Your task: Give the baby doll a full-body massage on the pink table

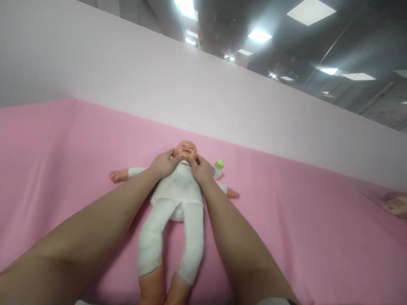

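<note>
On the pink sheet (pixel 63 140) I see the doll (pixel 178 190) lying face up, its long axis running away from me, head farthest. My left hand (pixel 165 163) and right hand (pixel 202 169) bracket the chin, fingers curled and pressing the 2 cheeks, enclosing nothing. Just right of the head stands a green-capped bottle (pixel 218 167).

— What sort of place am I looking at?

— I read it as an office-style hall with a staged corner. I see recessed ceiling light panels (pixel 310 12) and glass partitions (pixel 356 51) above a pale divider wall (pixel 190 93), with a pink sheet (pixel 302 220) spread below like a baby-care training set.
</note>
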A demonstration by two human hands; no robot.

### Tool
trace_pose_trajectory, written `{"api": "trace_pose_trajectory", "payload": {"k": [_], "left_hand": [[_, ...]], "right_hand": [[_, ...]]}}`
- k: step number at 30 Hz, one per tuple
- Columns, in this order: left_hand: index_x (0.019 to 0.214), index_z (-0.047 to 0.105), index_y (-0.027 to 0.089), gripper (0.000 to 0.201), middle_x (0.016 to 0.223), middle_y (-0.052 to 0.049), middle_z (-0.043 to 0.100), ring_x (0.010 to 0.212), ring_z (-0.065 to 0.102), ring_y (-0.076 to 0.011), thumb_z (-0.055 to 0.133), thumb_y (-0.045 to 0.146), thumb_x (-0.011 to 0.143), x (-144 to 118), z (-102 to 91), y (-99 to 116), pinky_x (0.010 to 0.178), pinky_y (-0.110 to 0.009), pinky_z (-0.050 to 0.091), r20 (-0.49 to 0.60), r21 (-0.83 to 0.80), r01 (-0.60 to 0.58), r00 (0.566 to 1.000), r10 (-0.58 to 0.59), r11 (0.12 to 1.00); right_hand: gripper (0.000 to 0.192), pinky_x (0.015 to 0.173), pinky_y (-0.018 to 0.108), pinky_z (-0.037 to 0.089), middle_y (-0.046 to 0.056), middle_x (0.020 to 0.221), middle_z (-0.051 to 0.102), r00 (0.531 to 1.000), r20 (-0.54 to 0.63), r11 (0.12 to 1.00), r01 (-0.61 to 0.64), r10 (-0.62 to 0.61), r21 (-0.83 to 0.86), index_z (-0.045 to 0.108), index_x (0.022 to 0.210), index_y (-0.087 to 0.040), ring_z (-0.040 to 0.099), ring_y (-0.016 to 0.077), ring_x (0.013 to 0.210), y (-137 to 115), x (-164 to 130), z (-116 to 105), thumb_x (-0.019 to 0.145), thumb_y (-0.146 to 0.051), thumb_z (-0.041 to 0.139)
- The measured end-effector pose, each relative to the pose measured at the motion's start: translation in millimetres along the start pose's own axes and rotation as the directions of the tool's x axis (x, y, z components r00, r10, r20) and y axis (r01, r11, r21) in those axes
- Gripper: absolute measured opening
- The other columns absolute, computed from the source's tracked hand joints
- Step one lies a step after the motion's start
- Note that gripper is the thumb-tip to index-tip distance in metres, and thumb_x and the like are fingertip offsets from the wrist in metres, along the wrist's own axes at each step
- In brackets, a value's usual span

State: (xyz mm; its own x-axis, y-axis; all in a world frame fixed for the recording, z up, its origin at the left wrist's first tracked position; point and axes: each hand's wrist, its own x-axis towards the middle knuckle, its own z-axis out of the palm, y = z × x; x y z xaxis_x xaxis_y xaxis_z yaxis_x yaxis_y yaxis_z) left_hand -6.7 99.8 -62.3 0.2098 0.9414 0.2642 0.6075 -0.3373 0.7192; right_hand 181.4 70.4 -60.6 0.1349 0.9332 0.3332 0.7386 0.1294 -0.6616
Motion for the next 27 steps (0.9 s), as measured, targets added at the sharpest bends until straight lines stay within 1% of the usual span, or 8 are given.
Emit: {"api": "trace_pose_trajectory", "payload": {"k": [4,7,10,12,14,17,23,27], "left_hand": [[0.125,0.066,0.026,0.051,0.119,-0.007,0.074,0.108,0.067,-0.0281,0.039,0.059,0.097,3,3.8,-5,0.092,-0.037,0.048,0.001,-0.035,0.004,1.0,-0.004,0.999],[0.121,0.068,0.024,0.052,0.121,-0.007,0.074,0.112,0.066,-0.0269,0.031,0.055,0.101,5,6.6,-9,0.096,-0.037,0.047,-0.031,-0.06,-0.014,0.999,0.012,0.998],[0.12,0.068,0.023,0.057,0.122,-0.007,0.073,0.113,0.065,-0.0263,0.025,0.056,0.102,5,6.1,-8,0.097,-0.036,0.046,-0.041,-0.068,-0.015,0.999,0.013,0.998],[0.123,0.067,0.024,0.057,0.119,-0.007,0.074,0.109,0.066,-0.0274,0.033,0.063,0.098,3,4.1,-5,0.094,-0.036,0.048,-0.026,-0.056,-0.006,1.0,0.004,0.998],[0.125,0.067,0.025,0.058,0.114,-0.006,0.075,0.103,0.067,-0.0283,0.045,0.067,0.092,1,1.8,-2,0.089,-0.036,0.049,-0.008,-0.025,0.009,1.0,-0.009,1.0],[0.12,0.068,0.024,0.056,0.104,-0.005,0.076,0.094,0.068,-0.0277,0.054,0.066,0.087,-1,-0.4,2,0.081,-0.034,0.049,-0.001,0.019,0.017,1.0,-0.017,1.0],[0.121,0.067,0.025,0.055,0.113,-0.007,0.075,0.102,0.067,-0.0291,0.049,0.066,0.09,-1,-0.5,2,0.085,-0.036,0.049,-0.012,0.017,0.006,1.0,-0.006,1.0],[0.128,0.066,0.024,0.057,0.123,-0.007,0.073,0.111,0.066,-0.0297,0.048,0.065,0.091,3,1.7,-4,0.094,-0.037,0.048,-0.019,-0.024,0.005,1.0,-0.006,1.0]], "right_hand": [[0.049,0.085,0.032,0.047,0.004,0.097,0.075,1.0,-0.028,1.0,0.013,-0.013,0.009,0.071,0.102,-0.024,0.066,0.0212,0.091,6,2,3,0.103,-0.052,0.031],[0.051,0.087,0.032,0.047,0.005,0.099,0.075,0.999,-0.043,1.0,0.007,-0.007,-0.001,0.071,0.102,-0.024,0.066,0.0216,0.094,7,2,3,0.104,-0.052,0.029],[0.048,0.086,0.032,0.047,0.005,0.099,0.075,1.0,-0.019,1.0,-0.005,0.006,0.008,0.072,0.106,-0.024,0.066,0.0219,0.095,3,1,1,0.101,-0.058,0.038],[0.048,0.085,0.032,0.048,0.005,0.097,0.075,0.999,0.008,0.999,-0.033,0.033,0.018,0.072,0.108,-0.024,0.067,0.022,0.092,0,1,0,0.093,-0.065,0.051],[0.056,0.082,0.031,0.05,0.005,0.097,0.075,0.998,0.023,0.997,-0.067,0.066,0.037,0.071,0.112,-0.023,0.068,0.0217,0.089,-3,0,-1,0.081,-0.07,0.065],[0.065,0.08,0.031,0.05,0.005,0.098,0.075,0.995,0.006,0.993,-0.104,0.104,0.05,0.07,0.114,-0.023,0.069,0.0214,0.088,-4,0,-1,0.072,-0.072,0.072],[0.048,0.079,0.031,0.049,0.003,0.091,0.075,0.998,-0.005,0.998,-0.064,0.064,0.026,0.073,0.103,-0.024,0.067,0.0211,0.086,-3,1,-1,0.084,-0.067,0.062],[0.042,0.083,0.031,0.05,0.002,0.096,0.076,0.999,0.032,0.997,-0.015,0.013,0.071,0.074,0.107,-0.026,0.068,0.0211,0.089,1,1,-4,0.093,-0.06,0.054]]}}
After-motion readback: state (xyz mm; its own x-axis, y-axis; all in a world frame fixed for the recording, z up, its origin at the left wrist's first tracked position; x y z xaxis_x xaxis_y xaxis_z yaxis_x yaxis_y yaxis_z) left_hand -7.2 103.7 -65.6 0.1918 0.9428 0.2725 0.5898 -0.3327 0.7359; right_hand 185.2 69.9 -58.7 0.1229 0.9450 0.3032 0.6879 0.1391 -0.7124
